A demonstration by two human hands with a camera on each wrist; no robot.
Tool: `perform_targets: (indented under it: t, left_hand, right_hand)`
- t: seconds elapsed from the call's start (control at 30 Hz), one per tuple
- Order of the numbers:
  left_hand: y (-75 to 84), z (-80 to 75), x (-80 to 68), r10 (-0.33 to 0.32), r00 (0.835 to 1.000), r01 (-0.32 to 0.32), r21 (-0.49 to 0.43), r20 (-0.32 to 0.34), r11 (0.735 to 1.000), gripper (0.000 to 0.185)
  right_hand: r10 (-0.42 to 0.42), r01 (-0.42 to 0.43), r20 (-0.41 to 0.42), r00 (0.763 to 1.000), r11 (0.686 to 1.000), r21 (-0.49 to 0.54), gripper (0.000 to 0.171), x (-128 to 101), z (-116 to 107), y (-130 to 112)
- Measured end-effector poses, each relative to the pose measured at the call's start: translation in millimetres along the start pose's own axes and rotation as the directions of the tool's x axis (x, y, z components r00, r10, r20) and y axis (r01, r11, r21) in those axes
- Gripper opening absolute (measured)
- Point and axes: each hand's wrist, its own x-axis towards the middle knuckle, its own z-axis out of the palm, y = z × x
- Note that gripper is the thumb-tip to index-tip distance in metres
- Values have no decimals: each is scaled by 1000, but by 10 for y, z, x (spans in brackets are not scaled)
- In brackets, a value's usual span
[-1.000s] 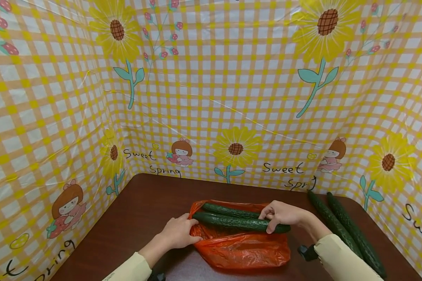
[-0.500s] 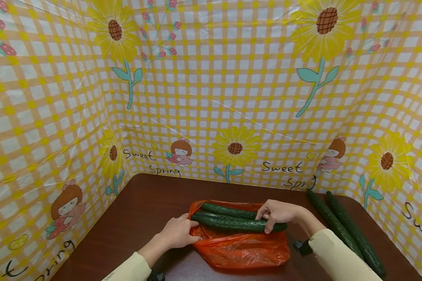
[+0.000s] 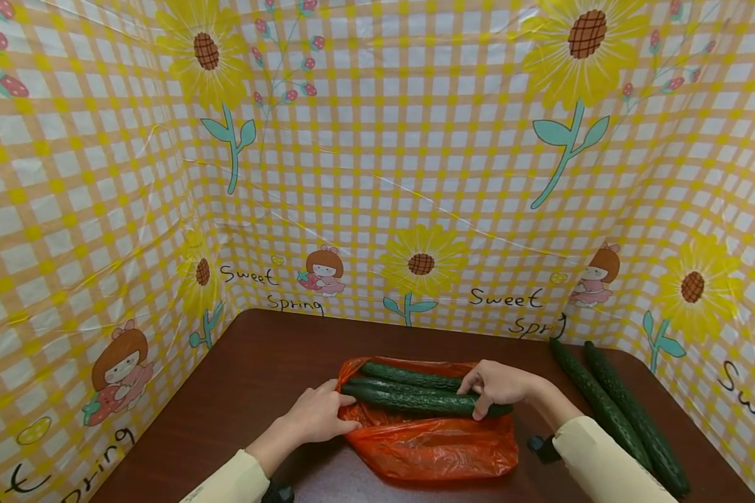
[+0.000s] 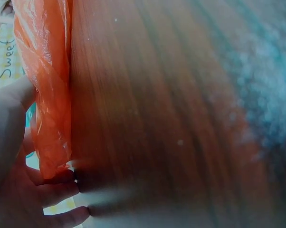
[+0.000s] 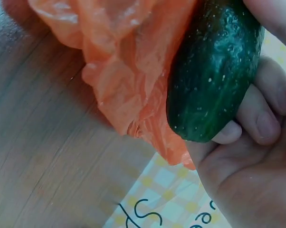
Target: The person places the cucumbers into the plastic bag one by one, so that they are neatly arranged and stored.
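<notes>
An orange-red plastic bag (image 3: pixel 440 450) lies on its side on the table. My left hand (image 3: pixel 317 413) holds its left edge between thumb and fingers; in the left wrist view the fingers (image 4: pixel 62 192) are round the bunched plastic. My right hand (image 3: pixel 503 384) grips the right part of a long dark green cucumber (image 3: pixel 409 399), lying in the bag's opening. Seen from the right wrist, the cucumber's blunt end (image 5: pixel 212 90) sticks out past the curled fingers. Behind it, a second cucumber (image 3: pixel 403 374) lies inside the bag, its right end hidden by my right hand.
Two more cucumbers (image 3: pixel 632 412) lie side by side at the right of the brown table (image 3: pixel 270 349). A checked sheet (image 3: pixel 377 195) with flowers and figures hangs round the back and both sides.
My right hand and the front cucumber have shifted slightly left, further into the bag. The left hand stays at the bag's edge.
</notes>
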Motion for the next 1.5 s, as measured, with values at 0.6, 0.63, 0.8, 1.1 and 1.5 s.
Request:
perform_targets:
  t: [0.6,0.63,0.8,1.1,1.5]
  left_hand:
    - [-14,28,-13,-56,998,57,-28,30,998,56]
    - [-14,31,-11,-56,998,57,-27,32,998,56]
    - [-14,49,-8,-56,998,57,-16,30,998,58]
    - [-22,38,-21,-61,998,61,-16,17,998,56]
    - [-14,45,-21,-64,998,64,-9,16,998,56]
  right_hand:
    - [98,-92,-61,993,992,86,38,-97,140,98]
    - [100,-94,-63,993,992,90,38,-108,148,100]
    - [108,-102,-89,990,992,68,35,-170,177,116]
    - [127,-119,-105,986,990,79,35,-353,124,244]
    - [71,-58,-50,996,973,223,44,-504,153,394]
